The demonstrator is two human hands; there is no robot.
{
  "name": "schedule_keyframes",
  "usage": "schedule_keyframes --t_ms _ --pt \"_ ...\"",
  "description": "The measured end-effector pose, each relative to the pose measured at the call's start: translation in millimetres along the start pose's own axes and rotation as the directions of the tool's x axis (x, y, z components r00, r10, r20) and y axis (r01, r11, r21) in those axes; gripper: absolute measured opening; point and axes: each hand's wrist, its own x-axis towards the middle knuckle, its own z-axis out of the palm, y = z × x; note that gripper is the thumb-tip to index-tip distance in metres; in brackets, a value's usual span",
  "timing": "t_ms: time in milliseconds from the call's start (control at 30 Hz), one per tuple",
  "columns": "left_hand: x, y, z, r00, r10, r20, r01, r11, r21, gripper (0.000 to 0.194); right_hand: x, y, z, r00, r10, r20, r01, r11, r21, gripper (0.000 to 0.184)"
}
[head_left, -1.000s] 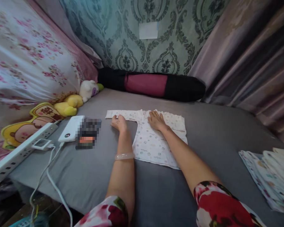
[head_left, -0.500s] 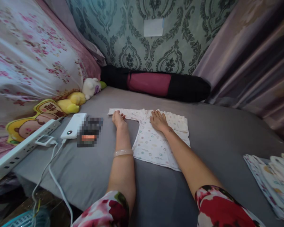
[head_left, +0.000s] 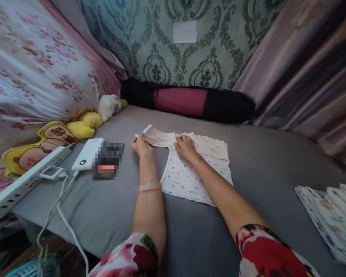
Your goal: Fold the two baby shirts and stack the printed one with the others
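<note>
A small white baby shirt (head_left: 187,179) with a scattered pastel print lies spread on the grey sheet. Its right-hand sleeve appears folded across the body, and the left-hand sleeve reaches out to the left. At that sleeve's end, my left hand (head_left: 142,146) is closed on the cuff, and the fabric there is lifted and turned up. My right hand (head_left: 186,148) rests palm down on the upper part of the shirt near the neckline, fingers slightly bent and apart. The cloth under its palm is hidden.
On the left lie a white power bank (head_left: 88,154), a blurred dark object (head_left: 108,161), a power strip (head_left: 31,179) with cables, and plush toys (head_left: 85,125). A long black and maroon bag (head_left: 180,100) lines the wall. Folded clothes (head_left: 331,223) are stacked at right.
My left hand has gripped the sleeve's cuff and raised it, turning the end of the sleeve up. My right hand has slid slightly left along the shirt, its fingers now more bent.
</note>
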Motion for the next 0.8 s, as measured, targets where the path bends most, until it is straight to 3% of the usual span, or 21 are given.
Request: schedule_keyframes --t_ms 100,233,333,467,567,700,800 --pt "9 1 0.0 0.996 -0.087 0.017 0.087 0.995 -0.054 0.021 3 -3 2 1.0 0.023 0.005 -0.023 1.0 -0.014 0.04" --pt "20 2 -0.1 0.969 -0.165 0.185 0.193 0.971 -0.143 0.015 8 -7 -2 0.998 0.042 0.05 -0.042 0.999 -0.019 0.039" --pt "22 3 -1.6 0.952 -0.09 0.292 0.146 0.973 -0.177 0.011 12 -13 -6 0.994 0.082 0.076 -0.08 0.996 -0.029 0.042" --pt "15 4 -0.5 0.951 0.004 0.309 0.05 0.985 -0.165 0.02 21 -24 -10 0.979 0.148 0.142 -0.138 0.987 -0.078 0.055" --pt "7 7 4.0 0.926 0.052 0.375 -0.003 0.992 -0.129 0.022 29 -30 -11 0.962 0.188 0.197 -0.168 0.979 -0.111 0.065" --pt "-7 13 13.1 0.869 0.007 0.494 0.039 0.996 -0.084 0.027 36 -29 -16 0.947 0.2 0.252 -0.185 0.979 -0.079 0.071" --pt "-23 16 21.4 0.846 -0.027 0.532 0.058 0.997 -0.041 0.031 34 -18 -26 0.96 0.183 0.21 -0.206 0.975 0.089 0.059"
